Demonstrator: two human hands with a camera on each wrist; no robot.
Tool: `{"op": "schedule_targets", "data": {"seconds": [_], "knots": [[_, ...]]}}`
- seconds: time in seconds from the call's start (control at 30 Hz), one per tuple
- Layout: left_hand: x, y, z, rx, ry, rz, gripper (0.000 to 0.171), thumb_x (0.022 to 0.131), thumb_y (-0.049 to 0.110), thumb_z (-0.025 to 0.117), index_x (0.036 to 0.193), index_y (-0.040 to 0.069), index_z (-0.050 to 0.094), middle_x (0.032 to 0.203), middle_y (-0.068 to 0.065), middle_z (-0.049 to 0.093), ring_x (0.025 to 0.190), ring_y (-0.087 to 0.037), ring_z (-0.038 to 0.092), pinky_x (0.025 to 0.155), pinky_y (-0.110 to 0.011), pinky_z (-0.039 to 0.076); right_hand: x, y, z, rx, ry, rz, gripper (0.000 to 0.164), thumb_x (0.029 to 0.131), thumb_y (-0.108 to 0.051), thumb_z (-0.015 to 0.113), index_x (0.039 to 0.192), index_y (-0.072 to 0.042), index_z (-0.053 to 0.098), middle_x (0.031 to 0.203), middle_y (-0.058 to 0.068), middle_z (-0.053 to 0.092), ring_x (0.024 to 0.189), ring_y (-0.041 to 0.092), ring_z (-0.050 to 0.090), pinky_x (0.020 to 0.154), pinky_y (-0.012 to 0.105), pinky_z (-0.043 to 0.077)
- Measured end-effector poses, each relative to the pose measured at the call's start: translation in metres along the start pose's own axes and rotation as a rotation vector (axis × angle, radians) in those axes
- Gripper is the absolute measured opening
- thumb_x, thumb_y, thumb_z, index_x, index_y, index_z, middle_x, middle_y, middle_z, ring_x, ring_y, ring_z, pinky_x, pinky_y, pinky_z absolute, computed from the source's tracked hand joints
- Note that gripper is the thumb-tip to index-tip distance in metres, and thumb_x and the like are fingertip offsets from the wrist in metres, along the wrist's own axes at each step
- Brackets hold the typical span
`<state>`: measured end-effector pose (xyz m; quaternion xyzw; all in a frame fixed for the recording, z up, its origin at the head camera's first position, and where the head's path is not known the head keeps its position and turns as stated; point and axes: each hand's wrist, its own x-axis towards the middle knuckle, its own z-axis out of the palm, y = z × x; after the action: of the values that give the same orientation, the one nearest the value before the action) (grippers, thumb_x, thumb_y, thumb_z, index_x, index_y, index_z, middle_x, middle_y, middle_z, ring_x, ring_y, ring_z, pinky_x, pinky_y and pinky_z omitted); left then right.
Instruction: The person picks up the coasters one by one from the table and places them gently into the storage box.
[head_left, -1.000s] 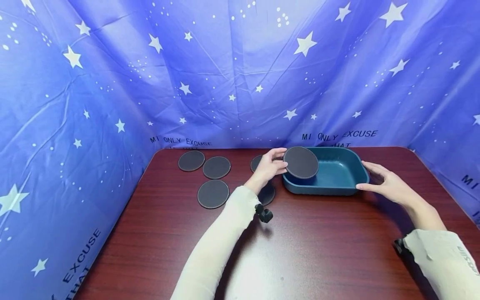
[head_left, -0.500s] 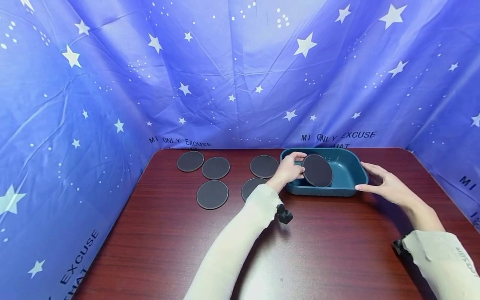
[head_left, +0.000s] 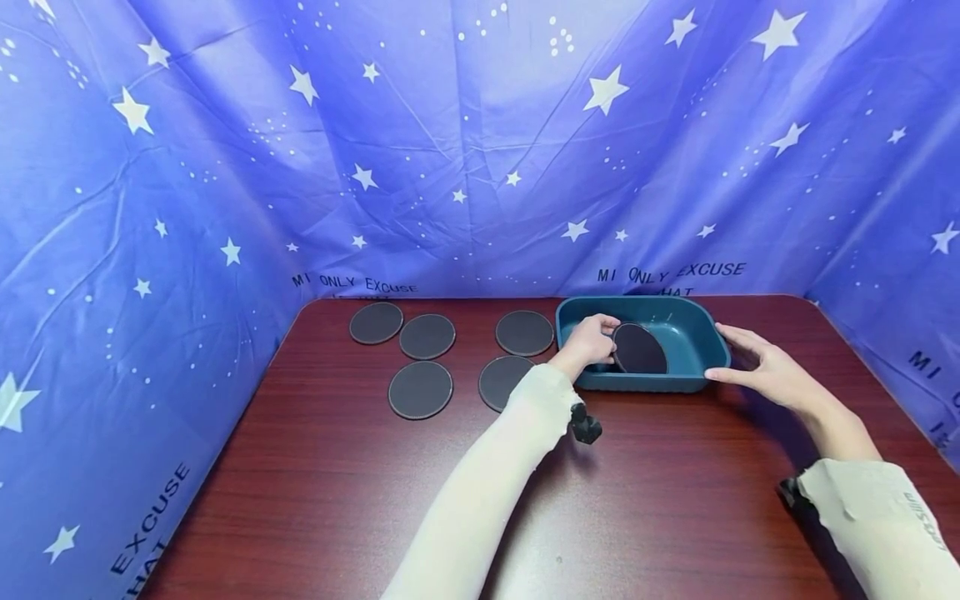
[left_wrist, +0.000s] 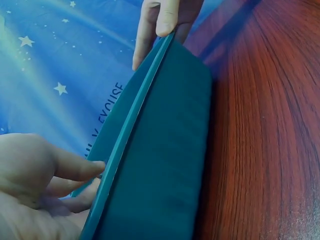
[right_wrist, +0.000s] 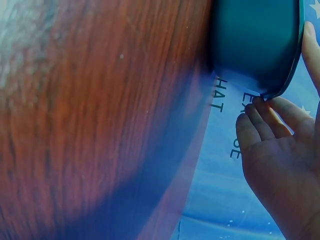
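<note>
In the head view my left hand (head_left: 592,342) reaches into the teal rectangular basin (head_left: 641,382) and pinches a dark round coaster (head_left: 641,350) by its left edge. The coaster is tilted inside the basin, its lower edge hidden behind the front wall. In the left wrist view the basin's long wall (left_wrist: 155,140) conceals the coaster and part of the fingers. My right hand (head_left: 772,371) holds the basin's right end, thumb at the front corner and fingers farther back. The right wrist view shows its fingertips touching the basin's rim.
Several more dark coasters lie flat on the brown table (head_left: 337,500), left of the basin; one coaster (head_left: 504,382) is partly covered by the left sleeve (head_left: 495,467). A blue star-patterned curtain (head_left: 450,150) stands along the back and sides.
My left hand has carried the coaster rightward from above the basin's left rim and down into the basin. My right hand has stayed at the basin's right end.
</note>
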<state>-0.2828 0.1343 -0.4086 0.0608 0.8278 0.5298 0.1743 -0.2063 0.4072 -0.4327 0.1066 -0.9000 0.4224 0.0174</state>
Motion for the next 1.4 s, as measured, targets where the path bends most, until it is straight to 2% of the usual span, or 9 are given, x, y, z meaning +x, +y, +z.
{"op": "schedule_targets", "data": {"seconds": [0.17,0.23,0.4,0.57,0.73,1.1,1.2,1.33,1.4], "knots": [[-0.001,0.0,-0.003,0.198,-0.035,0.047,0.044,0.097,0.009,0.063,0.14,0.015,0.056,0.138,-0.004,0.06,0.126,-0.02,0.058,0.101,-0.032,0.052,0.0,0.0,0.001,0.006,0.002,-0.005,0.079,0.09,-0.014,0.074,0.153,0.004,0.031,0.15,0.026,0.031,0.115,-0.028,0.031,0.089,-0.006,0.032],[-0.002,0.0,-0.005,0.206,-0.048,0.065,0.047,0.097,0.013,0.063,0.143,0.016,0.054,0.144,-0.004,0.057,0.132,-0.02,0.054,0.106,-0.033,0.049,0.0,0.0,0.001,0.008,0.002,-0.006,0.079,0.09,-0.014,0.074,0.153,0.003,0.03,0.151,0.027,0.031,0.115,-0.028,0.031,0.089,-0.006,0.032],[-0.003,0.001,-0.01,0.125,-0.066,0.116,0.047,0.098,0.015,0.063,0.144,0.014,0.053,0.145,-0.004,0.056,0.134,-0.022,0.053,0.108,-0.035,0.048,0.0,0.0,0.0,0.012,-0.001,-0.006,0.079,0.09,-0.013,0.074,0.154,0.003,0.03,0.151,0.029,0.031,0.115,-0.028,0.032,0.09,-0.006,0.033],[-0.006,0.002,-0.021,-0.02,-0.128,0.18,0.046,0.099,0.012,0.06,0.144,0.006,0.05,0.141,-0.01,0.061,0.131,-0.027,0.056,0.105,-0.039,0.05,-0.001,0.0,-0.001,0.013,-0.009,0.02,0.081,0.091,-0.015,0.073,0.155,0.002,0.027,0.155,0.03,0.03,0.114,-0.028,0.032,0.089,-0.006,0.033],[-0.009,0.002,-0.034,-0.146,-0.185,0.193,0.045,0.1,0.011,0.059,0.143,0.005,0.051,0.141,-0.015,0.06,0.128,-0.03,0.059,0.106,-0.045,0.05,-0.001,-0.001,-0.001,0.014,-0.01,0.026,0.081,0.091,-0.015,0.073,0.155,0.002,0.026,0.156,0.03,0.029,0.114,-0.028,0.032,0.089,-0.006,0.033],[-0.022,-0.004,-0.069,-0.196,-0.22,0.199,0.044,0.099,0.014,0.06,0.143,0.01,0.053,0.141,-0.011,0.061,0.131,-0.023,0.057,0.108,-0.038,0.049,-0.001,-0.002,-0.001,0.021,-0.002,0.005,0.081,0.091,-0.013,0.073,0.154,0.005,0.026,0.156,0.021,0.033,0.114,-0.028,0.033,0.089,-0.006,0.033],[-0.027,-0.008,-0.081,-0.202,-0.223,0.217,0.044,0.1,0.011,0.059,0.143,0.009,0.053,0.142,-0.013,0.06,0.132,-0.024,0.057,0.107,-0.036,0.05,0.0,-0.001,-0.001,0.018,-0.001,0.001,0.08,0.09,-0.012,0.073,0.154,0.005,0.027,0.155,0.023,0.033,0.114,-0.028,0.033,0.089,-0.006,0.033],[-0.031,-0.019,-0.098,-0.219,-0.22,0.241,0.044,0.099,0.006,0.058,0.143,0.005,0.052,0.142,-0.017,0.059,0.133,-0.028,0.056,0.109,-0.042,0.048,0.001,-0.001,0.0,0.014,-0.002,0.002,0.081,0.09,-0.01,0.073,0.154,0.005,0.027,0.152,0.031,0.031,0.115,-0.027,0.032,0.089,-0.006,0.033],[-0.034,-0.026,-0.108,-0.227,-0.222,0.246,0.045,0.099,0.005,0.058,0.143,0.003,0.051,0.143,-0.019,0.056,0.134,-0.029,0.054,0.111,-0.047,0.045,0.001,-0.001,0.001,0.01,0.004,0.004,0.08,0.089,-0.009,0.073,0.154,0.005,0.027,0.151,0.031,0.032,0.115,-0.027,0.032,0.089,-0.006,0.033]]}}
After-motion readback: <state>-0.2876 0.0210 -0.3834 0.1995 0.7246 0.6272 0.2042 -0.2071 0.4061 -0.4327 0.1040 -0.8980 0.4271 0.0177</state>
